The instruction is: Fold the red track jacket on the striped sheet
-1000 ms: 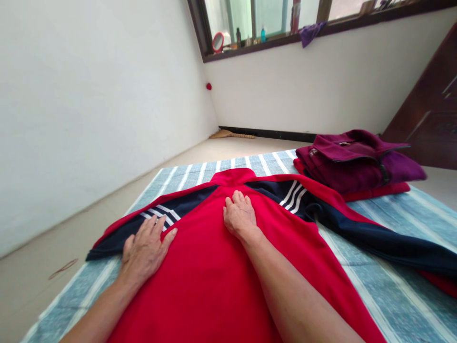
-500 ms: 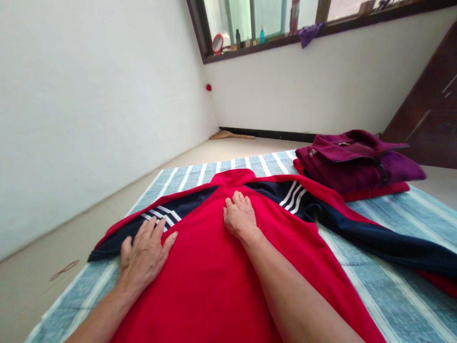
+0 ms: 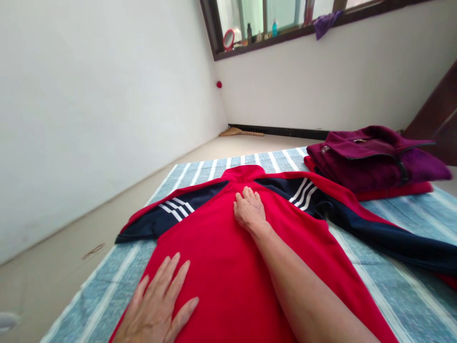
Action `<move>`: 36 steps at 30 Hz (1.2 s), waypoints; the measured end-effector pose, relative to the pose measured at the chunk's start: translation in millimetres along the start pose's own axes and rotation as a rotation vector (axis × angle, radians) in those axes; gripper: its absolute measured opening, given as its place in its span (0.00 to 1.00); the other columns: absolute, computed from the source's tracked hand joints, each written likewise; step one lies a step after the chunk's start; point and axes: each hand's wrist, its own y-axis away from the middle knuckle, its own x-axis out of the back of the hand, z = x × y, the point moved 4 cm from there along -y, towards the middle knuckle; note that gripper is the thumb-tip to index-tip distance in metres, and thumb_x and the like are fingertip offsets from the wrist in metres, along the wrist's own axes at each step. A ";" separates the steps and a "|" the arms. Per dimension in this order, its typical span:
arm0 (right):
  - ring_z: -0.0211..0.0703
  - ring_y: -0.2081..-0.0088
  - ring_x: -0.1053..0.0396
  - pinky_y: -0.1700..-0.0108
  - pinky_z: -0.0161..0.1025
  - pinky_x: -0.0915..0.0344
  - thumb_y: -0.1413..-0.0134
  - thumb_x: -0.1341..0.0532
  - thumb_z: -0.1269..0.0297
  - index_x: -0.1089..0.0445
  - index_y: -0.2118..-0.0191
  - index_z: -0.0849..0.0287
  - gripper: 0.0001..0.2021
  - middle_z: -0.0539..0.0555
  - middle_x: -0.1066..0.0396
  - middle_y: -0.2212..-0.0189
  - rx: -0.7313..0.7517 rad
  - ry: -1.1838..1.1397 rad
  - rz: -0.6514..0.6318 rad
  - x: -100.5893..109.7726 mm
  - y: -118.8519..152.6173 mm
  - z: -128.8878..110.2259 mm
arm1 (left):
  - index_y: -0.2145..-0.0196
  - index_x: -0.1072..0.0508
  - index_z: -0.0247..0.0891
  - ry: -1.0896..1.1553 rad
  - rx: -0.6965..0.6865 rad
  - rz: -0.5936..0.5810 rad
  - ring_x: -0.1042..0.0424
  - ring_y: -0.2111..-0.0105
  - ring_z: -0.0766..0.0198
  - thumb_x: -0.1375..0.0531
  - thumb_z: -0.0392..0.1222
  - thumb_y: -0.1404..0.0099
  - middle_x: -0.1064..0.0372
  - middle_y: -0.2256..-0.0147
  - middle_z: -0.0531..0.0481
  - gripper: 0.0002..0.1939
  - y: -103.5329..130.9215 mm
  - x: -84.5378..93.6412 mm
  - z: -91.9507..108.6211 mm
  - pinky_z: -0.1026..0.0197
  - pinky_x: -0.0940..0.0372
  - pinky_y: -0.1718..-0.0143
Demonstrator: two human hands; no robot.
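A red jacket [image 3: 221, 267] with navy shoulder panels and white stripes lies spread out, its collar pointing away from me. My left hand [image 3: 157, 300] rests flat on the jacket's lower left side with the fingers spread. Just below the collar, my right hand [image 3: 249, 208] lies on the red back with its fingers laid forward on the cloth. The left sleeve looks short or tucked under at its end, while the right sleeve [image 3: 382, 240] stretches out to the right edge of the view.
Beneath the jacket is a blue and white striped cloth [image 3: 103, 295]. Folded maroon clothing [image 3: 371, 157] lies on red clothing at the right. A broom [image 3: 243, 132] is on the floor by the wall. Small items, including a round mirror [image 3: 229, 39], line the windowsill.
My left hand has slid from the striped left shoulder down the jacket's left side towards me. My right hand stays below the collar. The view has shifted slightly.
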 end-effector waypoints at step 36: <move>0.51 0.37 0.52 0.39 0.48 0.55 0.36 0.55 0.67 0.39 0.41 0.64 0.21 0.67 0.48 0.38 -0.004 -0.029 -0.089 8.1 0.0 -4.7 | 0.58 0.27 0.33 1.504 0.621 0.562 0.28 0.56 0.57 0.42 0.40 0.43 0.27 0.57 0.40 0.14 -241.8 -11.5 65.9 0.57 0.35 0.54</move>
